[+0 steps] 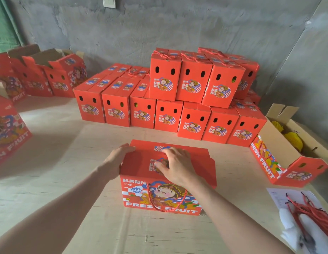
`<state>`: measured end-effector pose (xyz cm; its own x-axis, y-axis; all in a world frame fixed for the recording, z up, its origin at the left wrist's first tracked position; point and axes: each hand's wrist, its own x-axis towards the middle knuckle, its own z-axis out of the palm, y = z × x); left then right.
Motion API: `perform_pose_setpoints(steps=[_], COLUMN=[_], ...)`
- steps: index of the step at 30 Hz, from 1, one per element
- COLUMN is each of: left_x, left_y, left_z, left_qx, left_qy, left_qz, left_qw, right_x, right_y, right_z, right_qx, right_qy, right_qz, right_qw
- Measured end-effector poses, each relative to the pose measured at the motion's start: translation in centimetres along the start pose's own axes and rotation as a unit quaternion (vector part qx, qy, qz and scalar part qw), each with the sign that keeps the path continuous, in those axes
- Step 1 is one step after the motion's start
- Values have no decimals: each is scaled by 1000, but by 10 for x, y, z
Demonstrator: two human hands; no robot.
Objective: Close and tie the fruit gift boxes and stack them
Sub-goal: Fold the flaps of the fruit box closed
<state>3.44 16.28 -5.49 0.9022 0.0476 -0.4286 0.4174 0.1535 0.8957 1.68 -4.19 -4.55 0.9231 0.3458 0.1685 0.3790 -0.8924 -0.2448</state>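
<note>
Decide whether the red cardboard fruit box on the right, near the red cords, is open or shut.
Open: the red cardboard fruit box has its flaps spread outward, and yellow net-wrapped fruit shows inside.

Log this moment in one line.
phase: closing lid | left hand: flat on box left edge | right hand: pressing lid | rope handle: hanging over front | stack: behind

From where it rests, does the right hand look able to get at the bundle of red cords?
Probably yes: the right hand presses the gift box lid, and the red cords lie to its right with only bare cardboard surface between them.
</note>
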Motion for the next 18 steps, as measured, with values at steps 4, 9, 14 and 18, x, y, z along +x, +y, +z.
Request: perform_pose_setpoints(steps=[4, 9, 14, 18], left_x=[2, 20, 38, 46], left_y=[-10, 7, 55, 75], left_z=[-2, -13, -9, 5], left_qx=[-20, 178, 505, 674], left_qy=[-11, 44, -124, -176], left_qz=[91, 213, 212, 175], left_qw=[996, 960, 828, 696], right_x=[-9, -3, -8, -18], right_y=[-4, -7, -7, -12], right_z=[4, 4, 4, 5], right_qx=[-107, -87, -91, -146], right_qy=[-93, -51, -27, 66], right_qz=[-24, -37, -62, -88], right_qw=[990, 994, 994, 983])
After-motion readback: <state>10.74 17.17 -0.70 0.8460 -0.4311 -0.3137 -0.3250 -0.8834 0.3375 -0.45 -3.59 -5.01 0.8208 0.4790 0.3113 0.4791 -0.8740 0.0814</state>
